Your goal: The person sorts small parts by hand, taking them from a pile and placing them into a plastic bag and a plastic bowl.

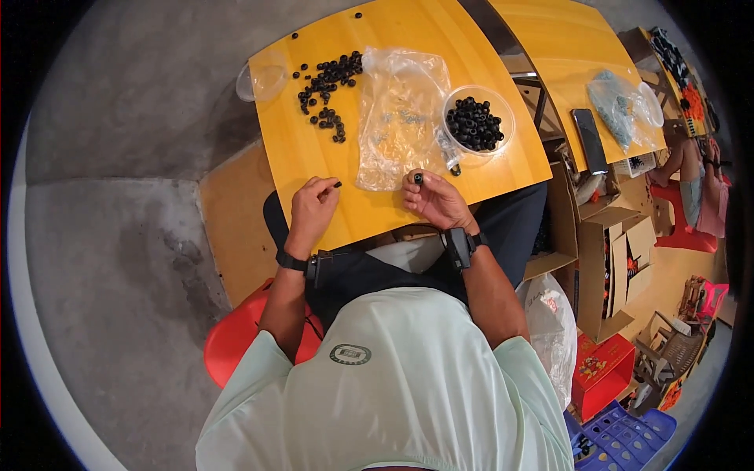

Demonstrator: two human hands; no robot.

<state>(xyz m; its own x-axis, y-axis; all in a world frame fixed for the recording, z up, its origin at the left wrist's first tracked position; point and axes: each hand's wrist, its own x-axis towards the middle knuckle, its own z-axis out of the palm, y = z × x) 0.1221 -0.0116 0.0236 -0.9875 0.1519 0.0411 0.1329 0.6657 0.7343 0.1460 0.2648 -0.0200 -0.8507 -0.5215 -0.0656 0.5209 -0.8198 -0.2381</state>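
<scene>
This looks like a small workshop for piecework by hand. A yellow table (279, 129) carries scattered black parts (345, 69), a clear tub (511, 122) and a clear plastic bag (381, 125), with a second yellow table (550, 35) alongside. Open cardboard boxes (591, 267) and a blue plastic crate (640, 428) stand about, and stained grey concrete (94, 267) shows at the left. Towards the bent right rim, orange and black goods (693, 104) seem to lie on another surface.

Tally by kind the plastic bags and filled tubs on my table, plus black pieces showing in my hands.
Plastic bag: 1
Filled tub: 1
Held black pieces: 2 (one in left hand, one in right hand)
Total: 4
</scene>
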